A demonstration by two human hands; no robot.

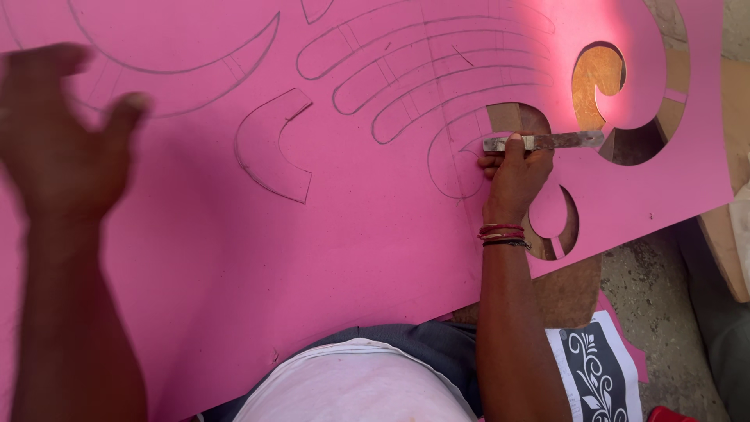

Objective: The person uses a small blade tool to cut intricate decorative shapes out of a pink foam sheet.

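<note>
floor: rough grey concrete floor [664,312] is showing at lower right | furniture: brown wooden board [574,293] is lying flat on it | light: warm sunlight is falling across the upper right area

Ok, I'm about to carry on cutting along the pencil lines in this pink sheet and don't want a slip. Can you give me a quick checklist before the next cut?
1. Right hand grips the metal blade firmly: ok, fingers closed around it.
2. Blade sits on a pencil line: cannot tell, the hand hides the tip.
3. Left hand steadies the pink sheet: not ok, it is blurred and seems lifted off it.
4. Left hand clear of the blade: ok, far to the other side.
5. Sheet lies flat near the cut: ok, no curl visible.
6. Support under the cut: cannot tell, only brown board shows through openings.
</note>
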